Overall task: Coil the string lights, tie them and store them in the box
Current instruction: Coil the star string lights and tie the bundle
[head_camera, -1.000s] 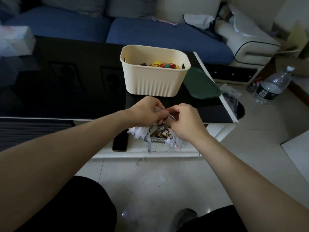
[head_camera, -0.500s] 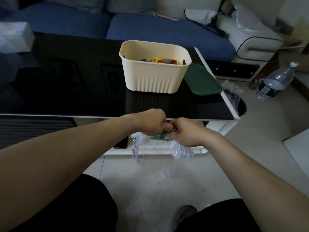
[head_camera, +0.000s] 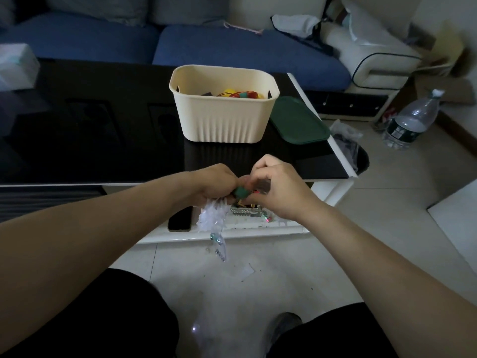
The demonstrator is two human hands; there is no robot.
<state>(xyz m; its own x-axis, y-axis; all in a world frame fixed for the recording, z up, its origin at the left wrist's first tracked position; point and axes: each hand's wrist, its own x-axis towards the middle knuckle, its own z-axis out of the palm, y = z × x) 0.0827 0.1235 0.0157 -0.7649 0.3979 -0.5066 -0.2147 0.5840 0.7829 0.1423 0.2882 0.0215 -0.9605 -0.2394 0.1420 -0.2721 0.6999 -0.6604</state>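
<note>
A bundle of string lights (head_camera: 214, 218) with white frilly ornaments hangs in front of the table's near edge. My left hand (head_camera: 214, 183) grips the bundle from the left, with a small green part (head_camera: 241, 192) showing at its fingers. My right hand (head_camera: 278, 187) pinches the bundle from the right, touching the left hand. A loose end dangles below toward the floor. The cream ribbed box (head_camera: 223, 120) stands open on the black table (head_camera: 103, 140) beyond my hands, with colourful items inside. Its dark green lid (head_camera: 299, 122) lies to its right.
A phone (head_camera: 180, 219) lies on the table's white lower shelf under my left wrist. A blue sofa (head_camera: 232, 52) runs behind the table. A plastic water bottle (head_camera: 410, 120) stands on the floor at the right, near a dark bin (head_camera: 360, 161).
Both hands stayed together on the string lights, dipping lower half a second ago. The right hand's fingers have lifted above the bundle and a green part now shows between the hands.
</note>
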